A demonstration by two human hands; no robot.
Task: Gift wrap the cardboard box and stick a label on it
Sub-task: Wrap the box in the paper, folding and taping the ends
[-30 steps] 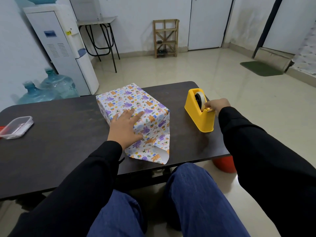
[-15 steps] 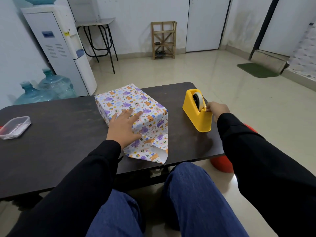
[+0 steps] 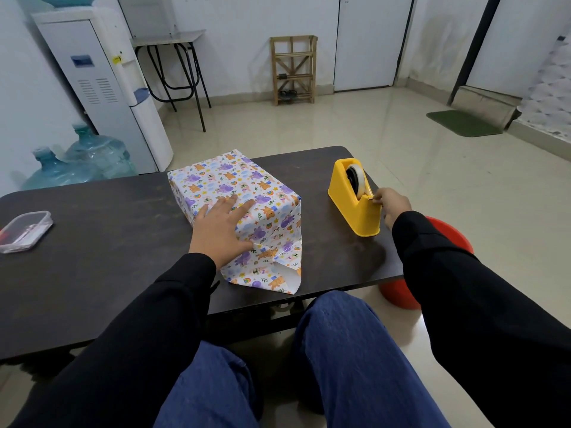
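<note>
Head view, looking down over a dark table (image 3: 92, 257). Toward its near right, the cardboard box (image 3: 247, 183), covered in white paper printed with purple and orange animals. Long axis from far left to near right, the near end pointing at the knees. At that end a loose paper flap (image 3: 278, 276), unfolded, lying out on the table with its white inner side showing at the corner.

Left hand (image 3: 221, 227) palm-down on top of the box near its left edge, fingers straight and a little spread, pressing the paper, gripping nothing.

Right of the box and apart from it, a yellow tape dispenser (image 3: 355, 214), roll (image 3: 357, 179) upright in its slot, cutter end toward the person. Right hand (image 3: 395, 203) at that cutter end, thumb and forefinger brought together, probably pinching the tape end (image 3: 370, 197). Too small to be sure. Other fingers hidden behind the knuckles.

Far left on the table, a clear plastic container (image 3: 26, 231), contents hard to make out. Beyond the table's right corner, a red round object (image 3: 398, 295), mostly hidden by the right sleeve and the tabletop.
</note>
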